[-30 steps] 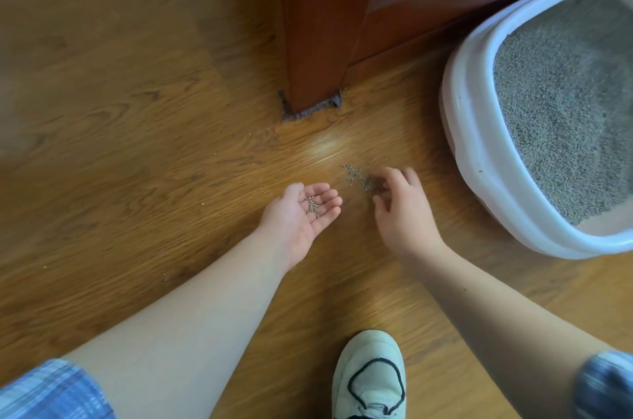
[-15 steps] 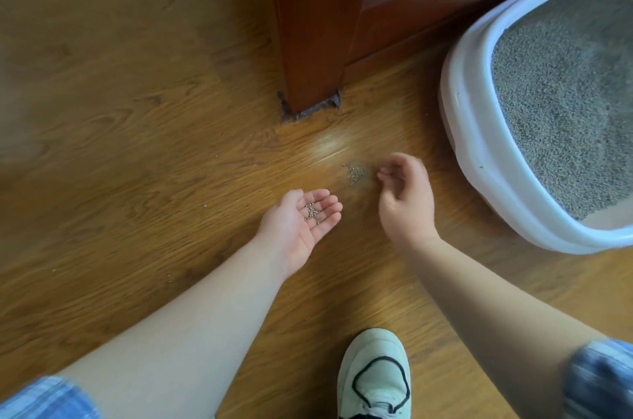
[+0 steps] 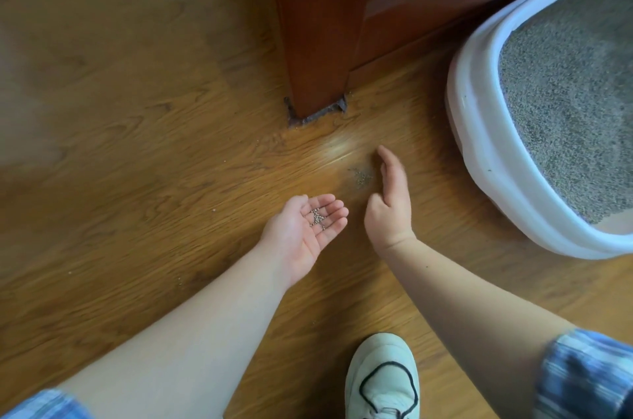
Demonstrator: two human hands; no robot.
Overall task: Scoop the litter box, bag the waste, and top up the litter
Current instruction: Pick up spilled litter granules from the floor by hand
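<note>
Left hand: the left hand is lying palm up just above the wooden floor, fingers loosely spread and gently cupped, carrying a few grey granules without closing on them.
Right hand: the right hand is standing on its edge with fingers straight and together, gripping nothing, its little-finger side seeming to meet the floor.
Spilled litter: a small pile of spilled litter is sitting on the floor just left of the right hand, between the cabinet leg and the litter box.
Litter box: it is waiting at the right, filled with grey litter, well apart from the left hand.
How it is handling: the granules are looking tiny, hard, light and quick to roll, so picking them singly would be slow. I would be sweeping them with the hand's edge into the cupped palm and keeping that palm level.
What is changing: a second ago the right fingertips were down on a looser scatter; half a second ago they were curled above it. Now the hand is flattened into a blade and the pile is looking tighter. The left palm is holding much the same place and load.
Also here: a pale shoe is showing near the bottom edge.
</note>
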